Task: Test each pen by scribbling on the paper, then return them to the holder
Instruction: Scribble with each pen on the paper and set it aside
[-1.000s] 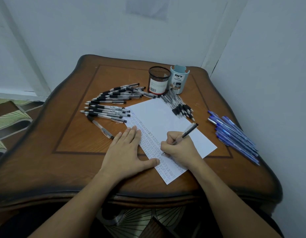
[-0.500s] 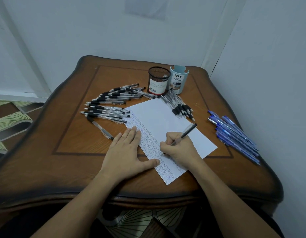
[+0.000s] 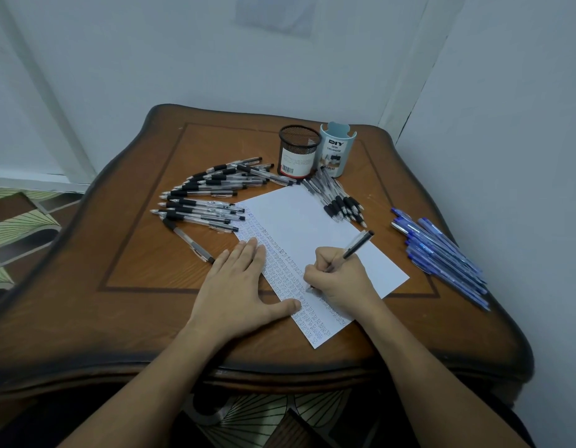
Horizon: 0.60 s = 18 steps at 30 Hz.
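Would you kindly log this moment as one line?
step: scribble test | right hand: grips black pen, tip on paper | left hand: flat at paper edge

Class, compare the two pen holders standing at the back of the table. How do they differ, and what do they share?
The black mesh holder is see-through wire; the pale blue holder has solid walls. The black mesh holder's rim is an even circle; the pale blue holder's rim rises to a shaped tab at the back. Both stand upright, side by side.
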Motion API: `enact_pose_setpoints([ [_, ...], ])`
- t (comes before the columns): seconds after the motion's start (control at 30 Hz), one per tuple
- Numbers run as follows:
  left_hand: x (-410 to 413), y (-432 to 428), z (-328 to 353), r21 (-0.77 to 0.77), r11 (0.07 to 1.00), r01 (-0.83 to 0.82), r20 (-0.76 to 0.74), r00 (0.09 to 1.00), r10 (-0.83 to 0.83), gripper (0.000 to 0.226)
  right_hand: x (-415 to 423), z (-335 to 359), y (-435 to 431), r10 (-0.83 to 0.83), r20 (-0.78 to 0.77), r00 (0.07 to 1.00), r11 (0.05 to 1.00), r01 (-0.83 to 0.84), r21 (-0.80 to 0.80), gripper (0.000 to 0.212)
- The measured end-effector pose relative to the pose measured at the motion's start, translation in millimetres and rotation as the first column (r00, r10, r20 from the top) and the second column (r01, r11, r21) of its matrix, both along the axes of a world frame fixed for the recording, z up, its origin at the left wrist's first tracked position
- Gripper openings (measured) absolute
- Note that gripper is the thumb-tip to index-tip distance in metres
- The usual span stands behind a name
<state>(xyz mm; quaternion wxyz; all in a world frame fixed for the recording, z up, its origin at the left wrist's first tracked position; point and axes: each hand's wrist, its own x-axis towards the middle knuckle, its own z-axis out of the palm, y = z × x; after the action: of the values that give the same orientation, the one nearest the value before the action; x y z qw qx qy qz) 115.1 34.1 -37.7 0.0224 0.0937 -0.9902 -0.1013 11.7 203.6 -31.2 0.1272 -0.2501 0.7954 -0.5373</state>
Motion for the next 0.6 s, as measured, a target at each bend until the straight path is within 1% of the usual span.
enact_pose_setpoints([
  [0.1, -0.1, -0.5, -0.6, 0.004, 1.000, 0.000, -0.001, 1.000, 0.000, 0.127, 0.8, 0.4, -0.9, 0.000, -0.012, 1.000, 1.000, 0.001, 0.019, 0.050],
  [0.23, -0.2, -0.3, -0.3, -0.003, 1.000, 0.000, 0.005, 1.000, 0.000, 0.126, 1.3, 0.6, -1.4, 0.000, -0.025, 1.000, 1.000, 0.001, 0.028, 0.040],
  [0.33, -1.0, -0.4, -0.4, -0.011, 1.000, 0.002, 0.008, 1.000, -0.002, 0.126, 1.3, 0.8, -0.8, 0.011, -0.041, 0.999, 0.999, -0.010, 0.041, 0.045],
  [0.43, -0.1, -0.6, -0.2, -0.008, 1.000, 0.003, 0.006, 1.000, -0.003, 0.126, 0.5, 1.0, -0.5, -0.006, -0.018, 1.000, 1.000, 0.006, 0.011, 0.048],
  [0.5, 0.0, -0.6, -0.7, -0.001, 1.000, 0.002, 0.002, 1.000, -0.002, 0.125, -0.8, -0.1, 0.0, -0.035, -0.017, 0.999, 0.999, 0.035, -0.027, 0.047],
  [0.6, 0.2, -0.1, -0.2, 0.003, 1.000, 0.001, 0.000, 1.000, -0.001, 0.126, -0.3, -0.5, -0.2, -0.036, -0.019, 0.999, 0.999, 0.035, -0.018, 0.046],
])
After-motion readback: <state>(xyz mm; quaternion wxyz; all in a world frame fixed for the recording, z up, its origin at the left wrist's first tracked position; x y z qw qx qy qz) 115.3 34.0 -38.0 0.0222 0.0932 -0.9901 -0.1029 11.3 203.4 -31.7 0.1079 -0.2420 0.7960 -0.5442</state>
